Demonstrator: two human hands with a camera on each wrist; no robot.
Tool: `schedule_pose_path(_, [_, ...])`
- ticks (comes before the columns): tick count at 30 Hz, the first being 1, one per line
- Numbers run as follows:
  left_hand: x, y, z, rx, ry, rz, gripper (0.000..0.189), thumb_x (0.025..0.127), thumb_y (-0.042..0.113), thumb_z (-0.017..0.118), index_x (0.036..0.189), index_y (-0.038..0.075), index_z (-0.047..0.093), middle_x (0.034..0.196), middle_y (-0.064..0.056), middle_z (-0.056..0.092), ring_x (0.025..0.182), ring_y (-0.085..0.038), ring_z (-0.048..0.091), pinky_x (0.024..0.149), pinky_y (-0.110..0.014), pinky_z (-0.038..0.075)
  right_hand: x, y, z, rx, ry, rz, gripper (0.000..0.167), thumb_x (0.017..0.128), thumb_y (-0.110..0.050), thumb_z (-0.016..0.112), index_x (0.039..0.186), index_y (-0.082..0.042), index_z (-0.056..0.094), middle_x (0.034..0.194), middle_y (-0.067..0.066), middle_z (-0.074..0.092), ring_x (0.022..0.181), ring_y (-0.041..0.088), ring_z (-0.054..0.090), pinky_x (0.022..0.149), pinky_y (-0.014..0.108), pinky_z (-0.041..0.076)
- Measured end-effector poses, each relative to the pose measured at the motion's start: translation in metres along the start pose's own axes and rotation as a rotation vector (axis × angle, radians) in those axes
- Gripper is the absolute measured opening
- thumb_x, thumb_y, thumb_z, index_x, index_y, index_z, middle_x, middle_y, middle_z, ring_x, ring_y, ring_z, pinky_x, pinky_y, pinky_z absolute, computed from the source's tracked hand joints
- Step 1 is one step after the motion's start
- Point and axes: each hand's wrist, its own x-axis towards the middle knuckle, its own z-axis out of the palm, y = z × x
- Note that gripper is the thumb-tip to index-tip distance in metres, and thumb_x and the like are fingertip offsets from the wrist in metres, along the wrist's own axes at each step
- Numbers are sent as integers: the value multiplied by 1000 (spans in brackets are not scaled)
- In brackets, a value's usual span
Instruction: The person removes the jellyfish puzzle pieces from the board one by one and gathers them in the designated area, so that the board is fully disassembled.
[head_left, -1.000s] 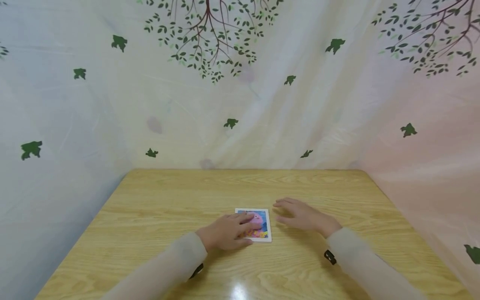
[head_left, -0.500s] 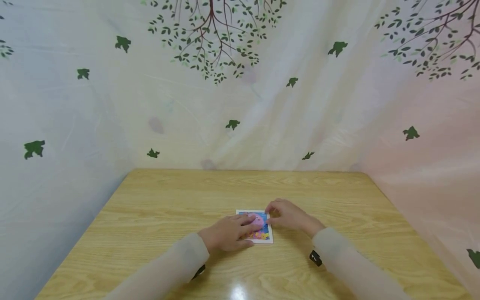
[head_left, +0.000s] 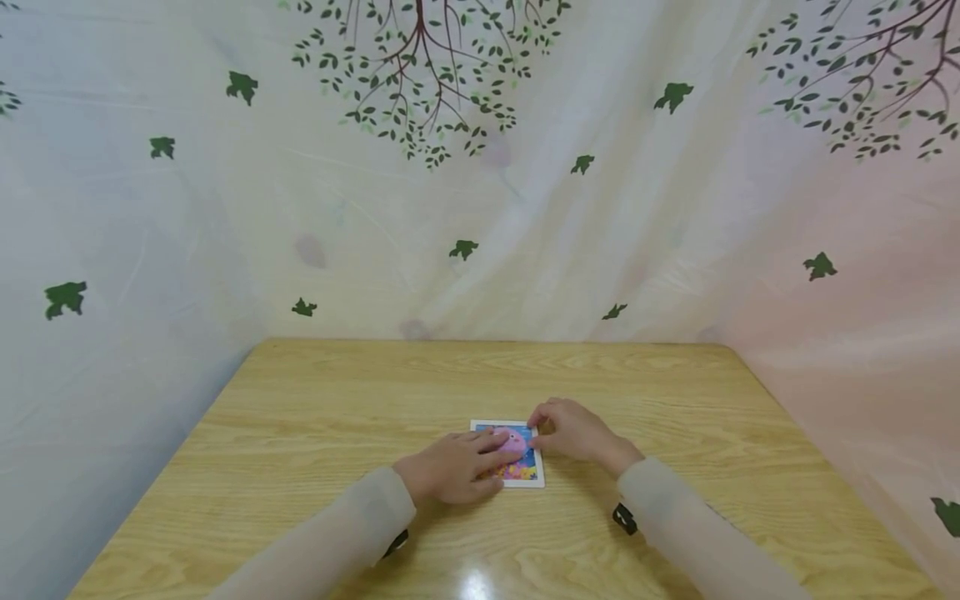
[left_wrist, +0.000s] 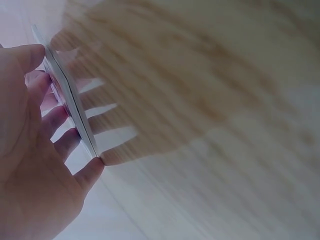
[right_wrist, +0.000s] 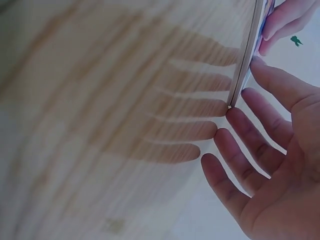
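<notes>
A square picture board with a white border lies flat on the wooden table. It shows a pink figure and bright flowers on blue. My left hand rests across its left part, fingers stretched over the picture and covering some of it. At the upper right corner, my right hand curls its thumb and index finger onto the edge. From the right wrist, the board appears edge-on with a dark line along its side; the right thumb and index touch its rim. The left wrist view shows the little finger at a corner.
The light wood table extends on all sides of the hands. Behind it and at both sides hangs a pale curtain printed with branches and green leaf shapes. A dark wrist device sits under the right sleeve.
My right hand has moved left from beside the board to its upper right edge, and its fingers have bent. The left hand and the board stay in place.
</notes>
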Motion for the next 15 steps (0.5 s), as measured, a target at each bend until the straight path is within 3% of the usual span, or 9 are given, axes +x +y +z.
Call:
schedule_pose_path(10, [2,1,0,0,-9,-2,55,109,41,45,162,29,38,168,-4,33,153,-33,33,121,-55,32,5,-2,-1,27,-27,72,17,89,-23,83,102,-15,75,97,-5,64,90,13,58,86,39,53])
schedule_pose_path(15, [2,1,-1,-13,-10,-2,55,108,40,46,162,27,39,168,-5,34,152,-34,33,120,-56,34,10,-3,-5,100,-82,60,20,89,-18,83,102,-8,73,91,-1,62,84,15,57,78,34,52])
